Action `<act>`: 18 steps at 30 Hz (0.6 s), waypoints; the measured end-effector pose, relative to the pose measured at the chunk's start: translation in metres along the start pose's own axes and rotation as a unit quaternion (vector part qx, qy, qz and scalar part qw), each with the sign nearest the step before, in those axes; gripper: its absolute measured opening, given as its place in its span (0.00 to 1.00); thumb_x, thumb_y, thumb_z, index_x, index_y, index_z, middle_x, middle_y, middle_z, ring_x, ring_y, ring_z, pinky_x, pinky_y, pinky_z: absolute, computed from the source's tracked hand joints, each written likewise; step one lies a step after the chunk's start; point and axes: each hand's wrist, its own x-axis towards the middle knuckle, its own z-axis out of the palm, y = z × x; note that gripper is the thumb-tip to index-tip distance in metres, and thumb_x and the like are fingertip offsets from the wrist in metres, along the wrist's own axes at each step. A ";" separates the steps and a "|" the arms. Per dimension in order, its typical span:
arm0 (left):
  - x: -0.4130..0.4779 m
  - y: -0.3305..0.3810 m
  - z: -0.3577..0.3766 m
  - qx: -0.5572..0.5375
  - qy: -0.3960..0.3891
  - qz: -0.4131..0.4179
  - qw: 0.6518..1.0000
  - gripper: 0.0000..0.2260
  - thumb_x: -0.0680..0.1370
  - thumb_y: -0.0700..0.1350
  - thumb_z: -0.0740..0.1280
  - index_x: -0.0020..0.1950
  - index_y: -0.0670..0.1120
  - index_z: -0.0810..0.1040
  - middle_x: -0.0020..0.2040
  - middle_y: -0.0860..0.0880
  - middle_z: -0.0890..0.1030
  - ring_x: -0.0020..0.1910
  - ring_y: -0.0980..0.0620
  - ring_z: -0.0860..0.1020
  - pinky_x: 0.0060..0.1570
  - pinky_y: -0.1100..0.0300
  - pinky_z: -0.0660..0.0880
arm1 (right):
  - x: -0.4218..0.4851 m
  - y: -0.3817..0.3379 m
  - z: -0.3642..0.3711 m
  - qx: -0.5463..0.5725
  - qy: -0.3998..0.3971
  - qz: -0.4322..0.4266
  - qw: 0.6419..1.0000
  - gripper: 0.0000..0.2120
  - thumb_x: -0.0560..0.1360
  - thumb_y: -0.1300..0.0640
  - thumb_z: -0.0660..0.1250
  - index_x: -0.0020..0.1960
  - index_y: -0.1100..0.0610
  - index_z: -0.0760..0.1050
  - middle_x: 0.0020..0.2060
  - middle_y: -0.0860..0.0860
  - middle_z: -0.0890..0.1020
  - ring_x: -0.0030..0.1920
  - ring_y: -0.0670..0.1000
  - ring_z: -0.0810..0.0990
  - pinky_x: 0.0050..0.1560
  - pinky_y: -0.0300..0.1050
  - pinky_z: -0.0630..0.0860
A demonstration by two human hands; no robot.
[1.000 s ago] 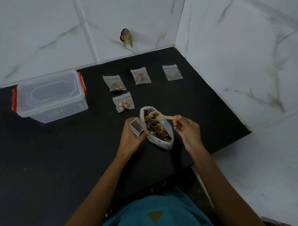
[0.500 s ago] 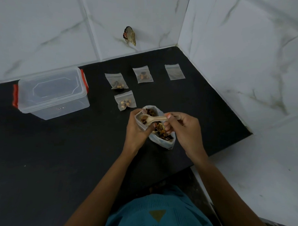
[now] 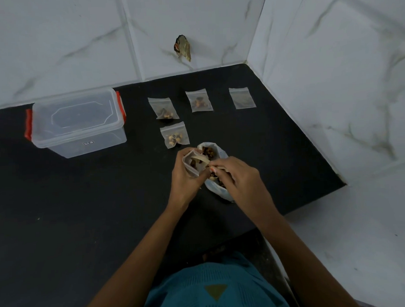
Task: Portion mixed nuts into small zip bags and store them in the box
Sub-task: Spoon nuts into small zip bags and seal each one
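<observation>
My left hand (image 3: 183, 179) grips a small zip bag (image 3: 191, 165) with its mouth held open. My right hand (image 3: 238, 178) pinches a wooden spoon (image 3: 203, 161), whose bowl is tipped into that bag with nuts on it. Behind both hands stands the big plastic bag of mixed nuts (image 3: 212, 153), partly hidden by them. Three filled small bags lie beyond: one (image 3: 175, 136) near my hands, two (image 3: 163, 108) (image 3: 199, 100) further back. A flat, seemingly empty bag (image 3: 242, 98) lies at the right. The clear box (image 3: 77, 122) with red clips sits closed at the left.
Everything is on a black countertop (image 3: 84, 215) set in a corner of white marble-tiled walls. Its right edge runs diagonally past the nut bag. A small dark object (image 3: 183, 48) hangs on the back wall.
My right hand lifted the loaded spoon from the nut bag and carried it left into the small bag. My left hand raised that bag towards the spoon.
</observation>
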 end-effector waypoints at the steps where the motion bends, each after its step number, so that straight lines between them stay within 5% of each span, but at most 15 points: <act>1: 0.000 -0.001 0.000 -0.002 0.000 0.000 1.000 0.19 0.66 0.45 0.72 0.54 0.53 0.70 0.53 0.55 0.75 0.53 0.61 0.76 0.51 0.69 0.73 | -0.001 0.001 0.000 0.003 0.006 0.003 1.000 0.13 0.74 0.60 0.60 0.49 0.66 0.78 0.41 0.58 0.82 0.45 0.48 0.77 0.48 0.37 0.74; 9: 0.002 -0.004 0.002 0.014 -0.003 0.001 1.000 0.21 0.68 0.38 0.74 0.57 0.46 0.69 0.52 0.57 0.74 0.51 0.68 0.73 0.51 0.73 0.70 | -0.006 0.007 0.001 0.020 0.016 -0.009 1.000 0.12 0.74 0.60 0.61 0.49 0.66 0.79 0.42 0.58 0.82 0.47 0.48 0.78 0.50 0.39 0.75; 14: 0.006 -0.005 0.002 0.027 0.009 -0.013 1.000 0.22 0.69 0.36 0.74 0.57 0.47 0.70 0.51 0.58 0.75 0.53 0.62 0.75 0.51 0.71 0.71 | -0.010 0.014 0.002 0.023 0.032 -0.003 0.999 0.12 0.74 0.62 0.60 0.49 0.66 0.79 0.43 0.55 0.82 0.47 0.46 0.78 0.50 0.36 0.75; 18: 0.008 -0.002 0.001 0.037 0.002 -0.014 0.999 0.22 0.68 0.36 0.74 0.57 0.47 0.70 0.50 0.58 0.75 0.50 0.66 0.74 0.48 0.74 0.71 | -0.013 0.014 0.001 0.107 0.041 0.094 0.989 0.09 0.75 0.63 0.62 0.52 0.62 0.78 0.42 0.45 0.79 0.43 0.36 0.78 0.44 0.26 0.74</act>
